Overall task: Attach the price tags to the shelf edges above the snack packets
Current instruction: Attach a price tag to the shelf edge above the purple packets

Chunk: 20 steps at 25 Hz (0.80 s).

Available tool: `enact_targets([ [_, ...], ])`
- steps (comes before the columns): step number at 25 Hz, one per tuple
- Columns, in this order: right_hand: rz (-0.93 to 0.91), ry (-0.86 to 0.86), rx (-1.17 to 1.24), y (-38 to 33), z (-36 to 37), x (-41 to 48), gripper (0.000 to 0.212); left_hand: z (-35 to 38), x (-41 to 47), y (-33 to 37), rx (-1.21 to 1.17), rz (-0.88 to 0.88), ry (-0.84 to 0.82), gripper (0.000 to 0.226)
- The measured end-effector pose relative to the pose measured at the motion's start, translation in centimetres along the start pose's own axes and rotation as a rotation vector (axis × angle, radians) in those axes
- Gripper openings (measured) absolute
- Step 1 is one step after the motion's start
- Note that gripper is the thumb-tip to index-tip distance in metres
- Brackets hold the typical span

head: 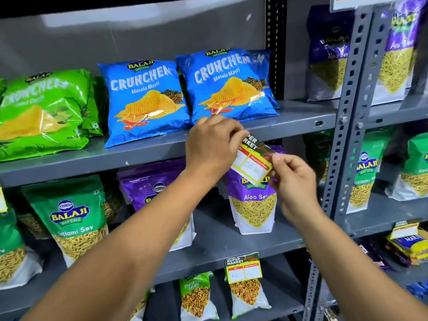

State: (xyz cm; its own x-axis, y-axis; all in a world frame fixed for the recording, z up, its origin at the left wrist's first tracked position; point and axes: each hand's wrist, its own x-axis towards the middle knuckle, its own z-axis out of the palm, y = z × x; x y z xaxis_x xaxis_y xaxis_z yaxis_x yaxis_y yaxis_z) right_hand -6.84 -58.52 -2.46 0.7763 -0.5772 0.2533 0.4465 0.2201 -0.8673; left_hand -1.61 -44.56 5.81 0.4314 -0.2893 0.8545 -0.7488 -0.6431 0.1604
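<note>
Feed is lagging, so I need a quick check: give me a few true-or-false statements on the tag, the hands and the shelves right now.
1. Both hands hold the price tag. True: the left hand pinches its top, the right hand its lower right edge.
2. The tag is held in front of the shelf edge under the blue Crunchem packets. True.
3. The tag hangs straight and level. False: it is tilted.
4. No other tag is fixed anywhere. False: a tag on a lower shelf edge is already up.
5. The green Crunchem packet sits right of the blue ones. False: left.
</note>
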Motion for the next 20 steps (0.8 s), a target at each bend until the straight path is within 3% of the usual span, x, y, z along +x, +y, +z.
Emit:
enact_targets([
  [3, -0.082, -0.046, -0.118, -1.5, -1.1, 1.1, 0.02, -0.5, -2.2, -0.3, -0.238, -0.298, -0.05, 0.016],
  [7, -0.124, -0.026, -0.412, -1.7, -0.9, 2.6, 0.023, 0.7, -3.1, -1.0, -0.296, -0.518, -0.069, 0.015],
  [12, -0.165, -0.021, -0.583, -2.4, -0.3, 4.7, 0.022, 1.1, -2.7, -0.5, -0.169, -0.614, -0.077, 0.021],
  [20, -0.123, -0.056, -0.662, -3.1, 0.1, 5.6, 0.021, 0.9, -2.5, -0.2, -0.074, -0.598, -0.081, 0.024],
])
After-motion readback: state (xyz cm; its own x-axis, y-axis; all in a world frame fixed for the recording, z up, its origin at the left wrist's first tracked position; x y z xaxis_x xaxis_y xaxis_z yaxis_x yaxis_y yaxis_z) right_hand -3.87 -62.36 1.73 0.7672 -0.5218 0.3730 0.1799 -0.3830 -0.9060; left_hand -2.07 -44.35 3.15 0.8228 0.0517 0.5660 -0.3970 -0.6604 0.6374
